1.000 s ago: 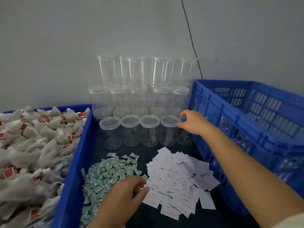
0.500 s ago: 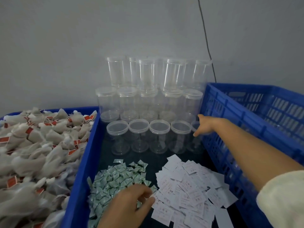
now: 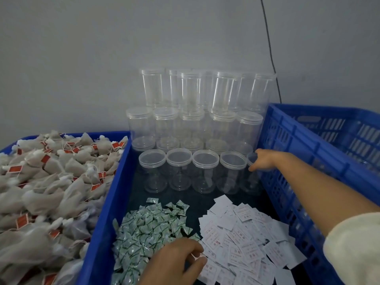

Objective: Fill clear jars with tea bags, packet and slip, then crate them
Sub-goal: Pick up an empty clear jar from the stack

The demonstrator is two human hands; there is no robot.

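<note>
Clear lidded jars (image 3: 205, 161) stand in stacked rows at the back of the middle blue tray (image 3: 115, 194). My right hand (image 3: 264, 160) reaches to the rightmost front jar (image 3: 251, 177) and grips its lid edge. My left hand (image 3: 176, 261) rests at the near edge, its fingers curled and pinching a white slip (image 3: 198, 256) where the pile of green-and-white packets (image 3: 150, 227) meets the pile of white paper slips (image 3: 242, 237). Tea bags (image 3: 45, 182) with red tags fill the left tray.
A large blue slatted crate (image 3: 320, 153) stands at the right, its wall beside my right forearm. A black cable (image 3: 271, 52) hangs down the grey wall behind the jars.
The view shifted slightly left. My right hand settled on the rightmost front jar's lid. My left hand stayed at the slips and packets.
</note>
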